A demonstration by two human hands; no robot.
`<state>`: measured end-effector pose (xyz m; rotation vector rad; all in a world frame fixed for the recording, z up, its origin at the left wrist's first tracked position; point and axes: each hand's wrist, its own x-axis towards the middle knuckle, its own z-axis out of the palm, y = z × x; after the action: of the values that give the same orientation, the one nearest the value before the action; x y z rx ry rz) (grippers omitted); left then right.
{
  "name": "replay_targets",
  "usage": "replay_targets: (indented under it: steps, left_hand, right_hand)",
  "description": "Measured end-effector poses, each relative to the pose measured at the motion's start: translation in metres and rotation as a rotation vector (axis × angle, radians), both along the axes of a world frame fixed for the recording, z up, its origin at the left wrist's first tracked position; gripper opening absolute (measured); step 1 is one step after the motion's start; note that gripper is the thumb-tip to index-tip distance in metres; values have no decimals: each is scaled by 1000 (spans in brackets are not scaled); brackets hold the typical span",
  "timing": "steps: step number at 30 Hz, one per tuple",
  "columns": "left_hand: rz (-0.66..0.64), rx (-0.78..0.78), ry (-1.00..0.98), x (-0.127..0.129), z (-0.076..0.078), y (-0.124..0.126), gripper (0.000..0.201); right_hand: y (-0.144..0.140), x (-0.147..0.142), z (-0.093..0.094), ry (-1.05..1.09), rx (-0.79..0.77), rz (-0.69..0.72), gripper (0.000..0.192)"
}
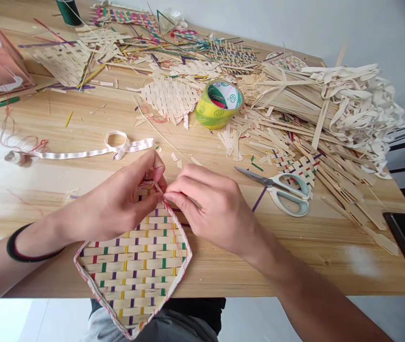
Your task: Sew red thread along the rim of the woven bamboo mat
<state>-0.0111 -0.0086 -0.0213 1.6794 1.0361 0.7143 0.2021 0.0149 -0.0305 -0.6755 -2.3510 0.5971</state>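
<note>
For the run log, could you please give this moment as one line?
left hand: pinching woven mat edge | right hand: pinching red thread | scissors: beside

- My left hand (pixel 117 202) and right hand (pixel 212 209) meet on the flat woven bamboo-strip fan (pixel 134 270) overhanging the wooden table (pixel 81 142).
- Pale-handled metal scissors (pixel 282 187) lie right of them; the yellow-green tape roll (pixel 219 104) sits behind.

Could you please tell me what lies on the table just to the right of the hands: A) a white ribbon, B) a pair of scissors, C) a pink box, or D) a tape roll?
B: the scissors lie closed on the table just right of the right hand, while the tape roll sits farther back.
</note>
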Motion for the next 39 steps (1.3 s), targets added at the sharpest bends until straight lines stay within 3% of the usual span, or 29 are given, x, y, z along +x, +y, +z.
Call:
replay_targets:
  steps: [11,18,28,39]
  left_hand:
    - [20,30,58,-1,-2,0,13]
    - [28,27,27,-4,1,1,12]
    - [26,-3,-20,-3,1,-1,11]
    - [12,-30,-83,-5,2,1,13]
  right_hand:
    - [-2,-3,-7,-4,-32,-17,27]
    - [1,1,3,64,-105,-28,10]
    - [0,0,3,88,-90,-4,22]
    - [2,3,8,107,-182,-31,7]
